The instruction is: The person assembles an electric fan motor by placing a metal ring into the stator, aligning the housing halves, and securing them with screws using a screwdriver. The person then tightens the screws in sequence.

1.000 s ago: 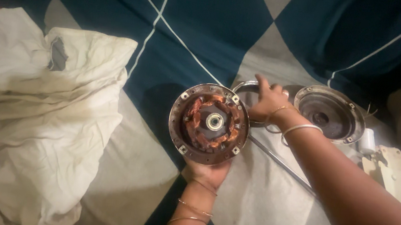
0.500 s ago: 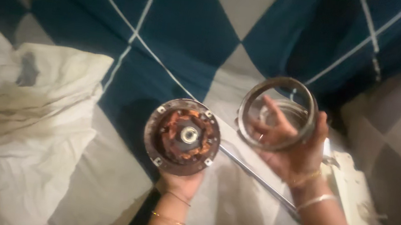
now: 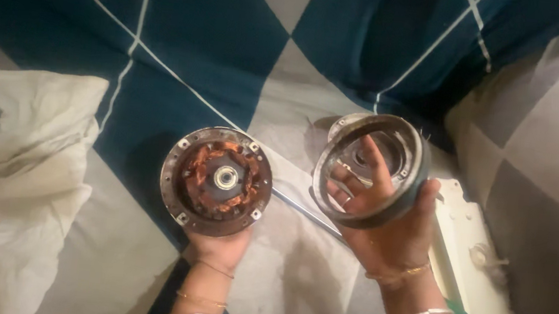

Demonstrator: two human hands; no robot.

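Left hand (image 3: 218, 247) holds the round motor (image 3: 216, 180) from below w/ a thin grip, right hand (image 3: 383, 223) clutches the metal ring (image 3: 370, 171); either could slip & drop onto the bed (image 3: 187, 43).

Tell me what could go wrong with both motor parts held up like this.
The left hand props the round motor core from below only, so it may tip off onto the checked cloth. The exposed copper windings could get scraped. The right hand has fingers threaded through the metal ring; its edge might pinch them.
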